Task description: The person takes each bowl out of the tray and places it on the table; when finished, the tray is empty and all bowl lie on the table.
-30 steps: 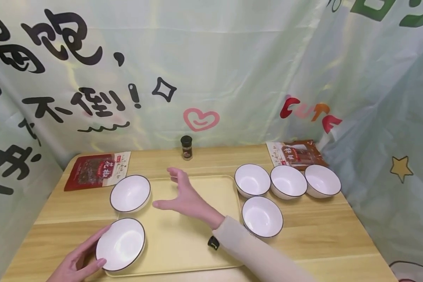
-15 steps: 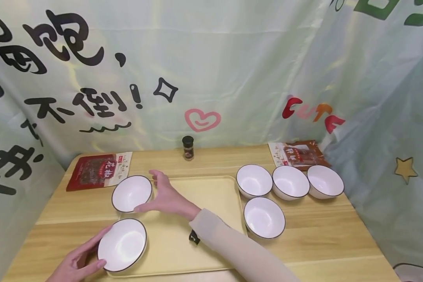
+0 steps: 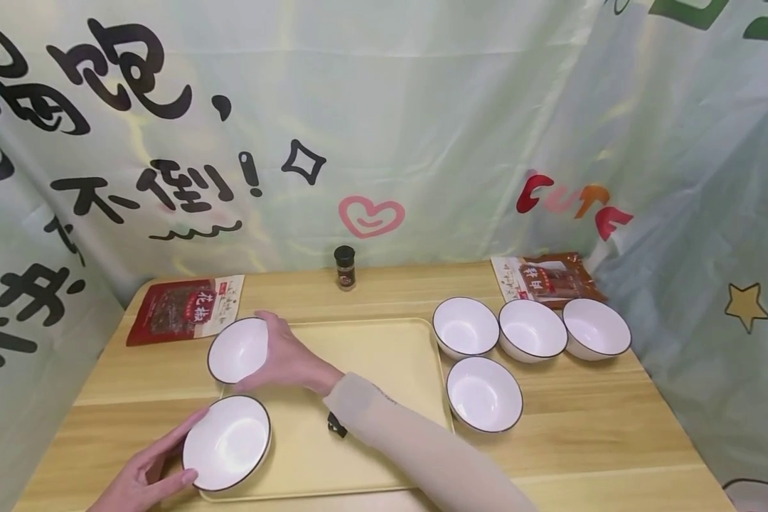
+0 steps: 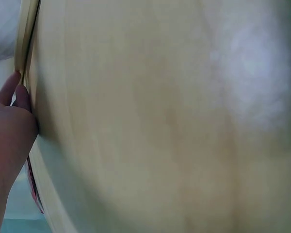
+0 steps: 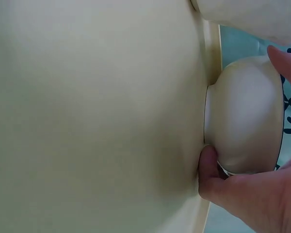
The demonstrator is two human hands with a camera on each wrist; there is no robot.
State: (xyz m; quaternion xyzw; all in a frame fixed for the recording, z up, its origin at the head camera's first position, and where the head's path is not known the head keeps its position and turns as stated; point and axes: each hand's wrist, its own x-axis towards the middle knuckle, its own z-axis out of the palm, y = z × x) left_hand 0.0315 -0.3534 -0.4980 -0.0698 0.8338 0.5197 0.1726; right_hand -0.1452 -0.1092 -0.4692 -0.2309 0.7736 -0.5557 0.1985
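Observation:
Two white bowls with dark rims stand at the tray's left side, one behind the other. My left hand [image 3: 144, 469] holds the near bowl [image 3: 227, 442] from its left, with thumb and fingers spread round the wall. In the left wrist view only part of that hand [image 4: 9, 116] shows, at the far left. The right hand [image 3: 288, 359] grips the far bowl [image 3: 235, 350] from its right, fingers at the back and thumb at the front. The right wrist view shows the thumb low by this bowl's foot [image 5: 250, 116] and a finger near its rim.
A beige tray [image 3: 371, 341] lies on the wooden table [image 3: 589, 434]. Several more white bowls [image 3: 484, 395] stand along its right side. At the back are a red spice packet [image 3: 182, 311], a small black-capped jar [image 3: 345, 268] and a brown packet [image 3: 550, 277]. A printed curtain [image 3: 435, 142] hangs behind.
My right hand has moved left across the tray and closed round the far left bowl. My left hand keeps its hold on the near bowl.

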